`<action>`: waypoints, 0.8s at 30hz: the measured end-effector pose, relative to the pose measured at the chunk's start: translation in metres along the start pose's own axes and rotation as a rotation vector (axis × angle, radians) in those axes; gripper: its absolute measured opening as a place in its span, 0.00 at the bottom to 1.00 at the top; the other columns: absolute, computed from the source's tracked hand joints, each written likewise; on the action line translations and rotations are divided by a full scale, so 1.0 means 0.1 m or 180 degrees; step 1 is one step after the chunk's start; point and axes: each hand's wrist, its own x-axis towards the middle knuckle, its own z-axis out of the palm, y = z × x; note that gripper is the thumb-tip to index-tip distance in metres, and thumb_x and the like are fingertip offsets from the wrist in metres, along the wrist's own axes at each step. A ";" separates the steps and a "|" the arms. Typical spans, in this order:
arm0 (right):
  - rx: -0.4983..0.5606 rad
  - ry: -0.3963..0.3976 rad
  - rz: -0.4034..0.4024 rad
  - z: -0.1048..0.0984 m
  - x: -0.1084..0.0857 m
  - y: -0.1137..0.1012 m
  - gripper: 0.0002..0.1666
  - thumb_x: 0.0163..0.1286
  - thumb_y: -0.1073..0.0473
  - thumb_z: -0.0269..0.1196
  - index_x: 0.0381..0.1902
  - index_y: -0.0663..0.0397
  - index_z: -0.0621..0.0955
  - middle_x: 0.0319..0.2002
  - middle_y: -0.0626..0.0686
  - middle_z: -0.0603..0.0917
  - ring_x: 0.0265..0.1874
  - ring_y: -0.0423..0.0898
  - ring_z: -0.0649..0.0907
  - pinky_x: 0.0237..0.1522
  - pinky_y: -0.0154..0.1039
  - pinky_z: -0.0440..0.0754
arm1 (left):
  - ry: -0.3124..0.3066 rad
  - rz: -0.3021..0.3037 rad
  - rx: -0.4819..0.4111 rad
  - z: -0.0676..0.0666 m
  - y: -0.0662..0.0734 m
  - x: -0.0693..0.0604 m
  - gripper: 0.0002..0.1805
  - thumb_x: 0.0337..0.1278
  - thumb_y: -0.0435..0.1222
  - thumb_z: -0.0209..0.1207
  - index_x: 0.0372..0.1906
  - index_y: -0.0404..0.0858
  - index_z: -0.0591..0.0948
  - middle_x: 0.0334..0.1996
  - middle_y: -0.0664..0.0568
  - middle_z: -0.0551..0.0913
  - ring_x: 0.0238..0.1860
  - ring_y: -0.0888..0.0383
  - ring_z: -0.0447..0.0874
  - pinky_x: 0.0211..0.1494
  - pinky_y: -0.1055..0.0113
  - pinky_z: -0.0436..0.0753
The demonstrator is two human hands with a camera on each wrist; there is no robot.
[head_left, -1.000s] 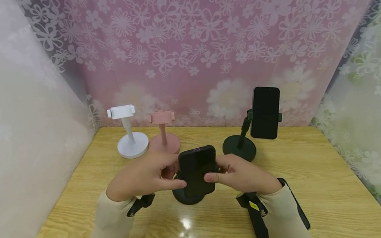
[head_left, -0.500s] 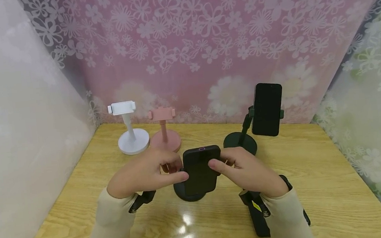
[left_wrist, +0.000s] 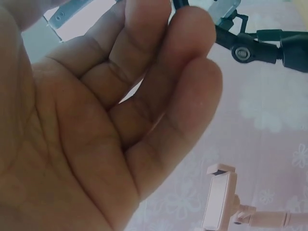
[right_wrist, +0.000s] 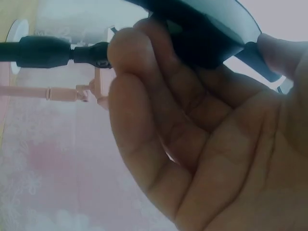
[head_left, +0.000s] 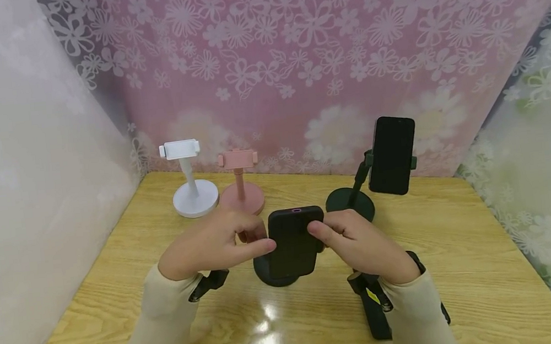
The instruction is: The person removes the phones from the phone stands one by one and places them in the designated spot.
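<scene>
A black phone (head_left: 293,256), its charging port facing up, stands tilted in front of a dark desktop phone stand whose round base (head_left: 262,268) shows below it. My left hand (head_left: 212,243) has its thumb at the phone's left edge, with its fingers curled behind. On the other side my right hand (head_left: 364,245) pinches the upper right edge, thumb on the near face. The right wrist view shows fingers (right_wrist: 132,115) bent under a dark edge. In the left wrist view the stand's jointed arm (left_wrist: 262,50) appears beyond the fingertips. The phone hides most of the holder.
A white phone stand (head_left: 193,199) and a pink one (head_left: 242,197) stand at the back left. Back right, a dark green stand (head_left: 350,203) bears another phone (head_left: 392,155). A flat black object (head_left: 378,322) lies partly under my right forearm.
The phone has shifted slightly right relative to the stand's base. My right thumb has slid from lower on the phone's face to near its upper right corner. The view has tilted a little.
</scene>
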 end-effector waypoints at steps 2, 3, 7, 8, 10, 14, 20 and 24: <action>0.0007 0.0048 -0.0010 0.01 0.01 0.00 0.27 0.84 0.46 0.53 0.21 0.46 0.76 0.19 0.41 0.70 0.18 0.39 0.70 0.28 0.38 0.76 | 0.0033 0.0000 0.0001 0.01 0.00 0.01 0.15 0.72 0.47 0.63 0.25 0.53 0.79 0.20 0.68 0.74 0.18 0.67 0.69 0.26 0.70 0.73; 0.0007 0.0075 -0.0012 0.02 0.01 -0.01 0.27 0.84 0.47 0.52 0.21 0.45 0.76 0.19 0.41 0.73 0.18 0.39 0.73 0.29 0.38 0.77 | 0.0054 -0.0004 0.0010 0.01 0.00 0.02 0.16 0.72 0.46 0.63 0.24 0.53 0.79 0.19 0.68 0.73 0.17 0.67 0.68 0.25 0.70 0.72; 0.0026 0.0176 -0.0029 0.04 0.03 -0.02 0.29 0.85 0.47 0.51 0.21 0.44 0.80 0.22 0.42 0.81 0.23 0.39 0.82 0.32 0.39 0.82 | 0.0158 -0.0019 0.0021 0.03 0.01 0.02 0.19 0.73 0.45 0.62 0.21 0.52 0.76 0.16 0.67 0.68 0.15 0.68 0.63 0.21 0.71 0.67; 0.0031 0.0184 -0.0031 0.04 0.03 -0.02 0.29 0.85 0.47 0.50 0.20 0.44 0.80 0.21 0.42 0.81 0.24 0.39 0.83 0.32 0.39 0.82 | 0.0183 -0.0024 0.0025 0.03 0.01 0.02 0.20 0.73 0.44 0.62 0.21 0.52 0.75 0.16 0.67 0.67 0.14 0.69 0.61 0.20 0.71 0.65; 0.0021 0.0198 -0.0036 0.04 0.04 -0.02 0.30 0.85 0.47 0.50 0.19 0.43 0.80 0.19 0.41 0.81 0.23 0.39 0.81 0.30 0.39 0.80 | 0.0214 -0.0032 0.0045 0.04 0.02 0.03 0.21 0.73 0.44 0.62 0.20 0.51 0.73 0.15 0.67 0.65 0.14 0.69 0.60 0.20 0.72 0.64; -0.0010 0.0205 -0.0035 0.04 0.04 -0.01 0.31 0.85 0.47 0.49 0.18 0.42 0.79 0.17 0.41 0.79 0.21 0.41 0.78 0.27 0.38 0.77 | 0.0222 0.0000 0.0092 0.05 0.03 0.04 0.21 0.75 0.43 0.61 0.20 0.50 0.73 0.15 0.65 0.65 0.14 0.70 0.59 0.21 0.72 0.64; 0.0042 0.0139 -0.0054 0.02 0.02 -0.03 0.33 0.85 0.46 0.49 0.15 0.44 0.78 0.15 0.41 0.77 0.16 0.41 0.75 0.24 0.38 0.75 | 0.0138 0.0038 0.0008 0.05 0.04 0.03 0.19 0.76 0.42 0.60 0.23 0.51 0.75 0.17 0.65 0.65 0.16 0.70 0.59 0.23 0.72 0.65; 0.0196 0.0041 -0.0117 -0.01 -0.02 -0.06 0.34 0.85 0.46 0.50 0.14 0.49 0.75 0.13 0.43 0.76 0.14 0.41 0.75 0.24 0.38 0.76 | -0.0013 -0.0027 -0.0114 0.04 0.07 0.02 0.16 0.77 0.44 0.58 0.27 0.52 0.78 0.19 0.67 0.67 0.18 0.69 0.63 0.25 0.71 0.67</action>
